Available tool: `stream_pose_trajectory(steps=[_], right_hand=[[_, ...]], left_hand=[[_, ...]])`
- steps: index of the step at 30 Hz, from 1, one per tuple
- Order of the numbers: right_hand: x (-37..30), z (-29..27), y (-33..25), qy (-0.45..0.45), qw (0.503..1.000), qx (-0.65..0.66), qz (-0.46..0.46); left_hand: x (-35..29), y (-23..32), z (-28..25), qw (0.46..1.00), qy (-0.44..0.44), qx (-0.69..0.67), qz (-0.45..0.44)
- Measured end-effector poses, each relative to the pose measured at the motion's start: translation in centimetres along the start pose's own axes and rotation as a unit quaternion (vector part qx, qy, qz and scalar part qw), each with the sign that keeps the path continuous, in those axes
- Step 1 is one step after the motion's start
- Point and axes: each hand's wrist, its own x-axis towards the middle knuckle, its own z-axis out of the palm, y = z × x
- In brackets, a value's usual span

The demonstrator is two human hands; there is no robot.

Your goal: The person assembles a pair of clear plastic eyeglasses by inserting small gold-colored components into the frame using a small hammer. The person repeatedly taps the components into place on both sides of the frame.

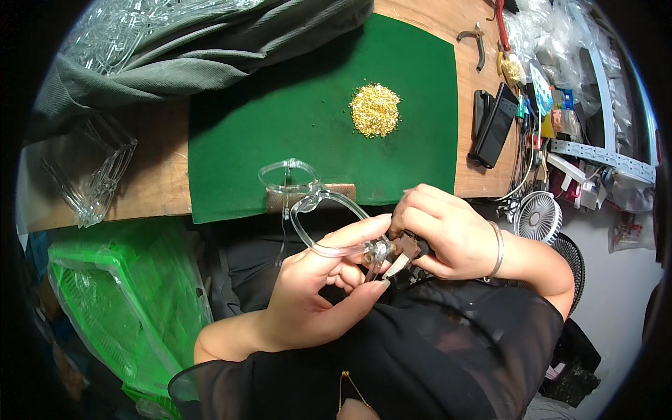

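My left hand (315,290) is closed around a pair of clear plastic eyeglass frames (308,227), gripping them near a hinge corner. The rims tilt up to the left, over the front edge of the table. At that same corner, my right hand (448,227) is closed on a small brownish tool with a pale pointed tip (397,264). Its full shape is hidden by my fingers, and it meets or nearly meets the hinge end of the frames. Behind the frames, a small brown block (343,190) sits at the table's edge.
A pile of tiny gold-coloured parts (375,110) lies on the green mat (280,119). Grey cloth (210,52) and more clear frames (101,171) are at left. Pliers (479,45), a phone (495,126) and cables are at right, with a small fan (537,217). A green crate (126,301) stands lower left.
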Motion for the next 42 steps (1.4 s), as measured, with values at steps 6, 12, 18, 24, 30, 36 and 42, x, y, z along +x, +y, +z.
stream_pose_trajectory(steps=[6, 12, 18, 24, 30, 36, 42], right_hand=[[0.6, 0.7, 0.4, 0.066, 0.989, -0.091, -0.094], [0.6, 1.3, 0.6, 0.120, 0.976, -0.138, -0.115], [0.5, 2.1, 1.0, 0.151, 0.971, -0.146, -0.116], [0.4, 2.4, 0.9, 0.172, 0.969, -0.136, -0.112], [0.3, 3.0, 1.1, 0.181, 0.965, -0.154, -0.110], [0.2, 3.6, 0.8, 0.182, 0.967, -0.159, -0.079], [0.8, 3.2, 1.3, 0.193, 0.966, -0.131, -0.107]], left_hand=[[0.3, -0.3, 1.0, 0.986, 0.083, 0.121, 0.085], [0.7, -0.5, 1.1, 0.973, 0.070, 0.175, 0.135], [0.7, -0.5, 0.6, 0.964, 0.017, 0.213, 0.156], [0.7, 0.5, 1.1, 0.978, 0.015, 0.185, 0.092], [0.9, -0.9, 1.3, 0.957, 0.053, 0.236, 0.162], [0.7, -1.3, 1.3, 0.944, 0.074, 0.270, 0.172], [0.8, -1.0, 1.4, 0.955, 0.081, 0.242, 0.148]])
